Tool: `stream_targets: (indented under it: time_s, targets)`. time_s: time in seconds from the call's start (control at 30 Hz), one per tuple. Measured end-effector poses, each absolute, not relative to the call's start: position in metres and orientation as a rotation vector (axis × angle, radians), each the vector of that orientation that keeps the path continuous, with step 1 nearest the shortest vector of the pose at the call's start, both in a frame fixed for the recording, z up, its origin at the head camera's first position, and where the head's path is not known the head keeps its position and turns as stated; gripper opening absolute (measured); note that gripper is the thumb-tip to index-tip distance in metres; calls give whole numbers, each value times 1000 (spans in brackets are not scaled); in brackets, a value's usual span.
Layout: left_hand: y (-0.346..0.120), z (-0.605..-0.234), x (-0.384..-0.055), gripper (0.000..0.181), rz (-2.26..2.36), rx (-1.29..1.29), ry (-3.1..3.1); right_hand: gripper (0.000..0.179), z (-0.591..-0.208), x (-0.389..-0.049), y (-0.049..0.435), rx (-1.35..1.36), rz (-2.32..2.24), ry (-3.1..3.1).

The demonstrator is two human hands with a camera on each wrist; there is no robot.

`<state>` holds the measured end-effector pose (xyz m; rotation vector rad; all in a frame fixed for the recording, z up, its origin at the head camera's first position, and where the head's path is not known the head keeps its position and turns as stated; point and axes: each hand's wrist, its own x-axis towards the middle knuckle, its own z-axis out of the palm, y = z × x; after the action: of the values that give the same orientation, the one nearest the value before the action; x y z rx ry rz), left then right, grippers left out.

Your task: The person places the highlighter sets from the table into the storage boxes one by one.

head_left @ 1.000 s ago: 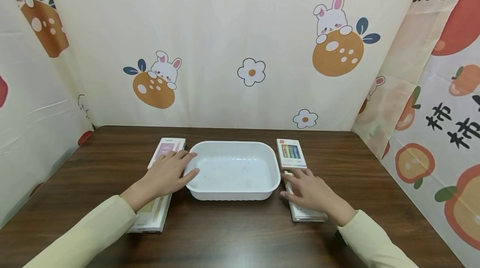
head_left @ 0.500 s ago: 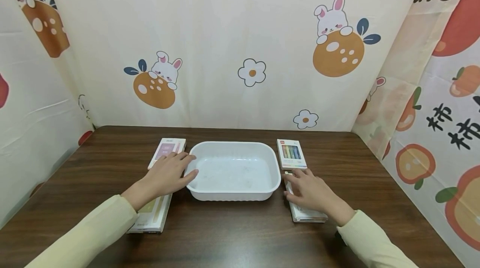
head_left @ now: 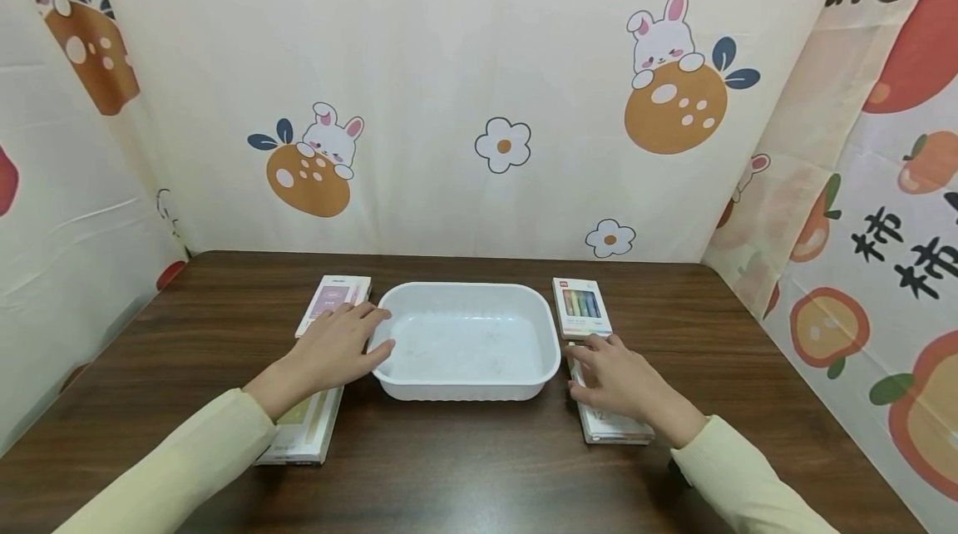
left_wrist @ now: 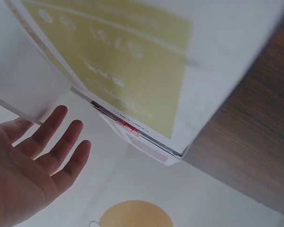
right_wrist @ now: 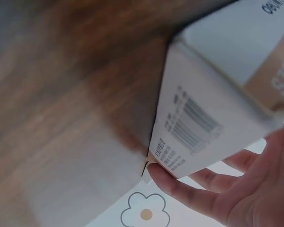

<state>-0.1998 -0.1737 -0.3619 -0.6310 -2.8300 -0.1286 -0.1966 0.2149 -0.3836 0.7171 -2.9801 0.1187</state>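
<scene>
A white plastic basin (head_left: 466, 338) sits in the middle of the dark table. My left hand (head_left: 337, 347) reaches over its left rim, fingers loosely extended and nothing in them. Below that hand lies a white box with an olive label (head_left: 303, 426), large in the left wrist view (left_wrist: 132, 61). A purple-labelled white box (head_left: 333, 297) is behind it. On the right, my right hand (head_left: 617, 376) rests relaxed over a white carton (head_left: 614, 427), covering most of it. In the right wrist view one fingertip (right_wrist: 161, 175) is at the lower edge of the carton's barcode end (right_wrist: 189, 123).
Behind the right hand lies a small white box with several coloured sticks pictured on it (head_left: 582, 309). A pale printed curtain (head_left: 419, 185) stands along the table's back edge, with more printed cloth at both sides. The wooden table (head_left: 464, 467) extends in front of the basin.
The right thumb has shifted slightly to the right, towards the carton. The left hand, the basin and the boxes stay where they were.
</scene>
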Motion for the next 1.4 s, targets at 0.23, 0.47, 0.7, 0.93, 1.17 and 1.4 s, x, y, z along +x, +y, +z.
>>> stream_targets:
  time_s: [0.23, 0.47, 0.7, 0.93, 1.17, 1.4]
  targets:
    - [-174, -363, -201, 45, -115, -635, -2832, 47, -381, -198, 213, 702, 132, -3023]
    - [-174, -363, -201, 46, -108, -638, -2837, 46, -377, -199, 212, 693, 141, -3048]
    - [-174, -361, -201, 47, -101, -632, -2840, 47, -371, -202, 212, 703, 138, -3061]
    - [-174, -360, -201, 47, -85, -642, -2826, 48, -362, -207, 213, 735, 109, -3021]
    - [-174, -360, -201, 47, -84, -640, -2834, 48, -353, -212, 213, 751, 110, -3002]
    - [-173, -360, -201, 48, -82, -639, -2836, 50, -345, -219, 213, 766, 101, -2975]
